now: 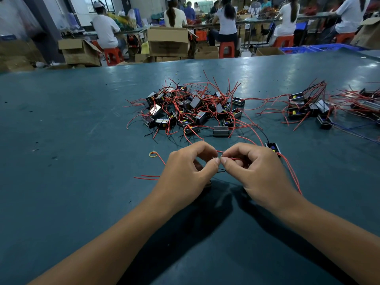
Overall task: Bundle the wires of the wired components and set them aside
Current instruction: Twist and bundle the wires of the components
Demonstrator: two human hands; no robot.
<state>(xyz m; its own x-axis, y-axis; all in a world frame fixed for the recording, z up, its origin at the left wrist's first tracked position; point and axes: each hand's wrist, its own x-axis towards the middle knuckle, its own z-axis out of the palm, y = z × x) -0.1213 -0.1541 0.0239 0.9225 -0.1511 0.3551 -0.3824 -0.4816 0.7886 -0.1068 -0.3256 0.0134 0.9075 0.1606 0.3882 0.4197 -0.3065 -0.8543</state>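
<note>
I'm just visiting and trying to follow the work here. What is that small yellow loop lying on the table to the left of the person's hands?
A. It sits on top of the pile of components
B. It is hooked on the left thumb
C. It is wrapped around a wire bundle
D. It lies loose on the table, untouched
D: the yellow rubber band lies flat on the green table, apart from the left hand, which pinches red wire ends with the right hand.
</note>
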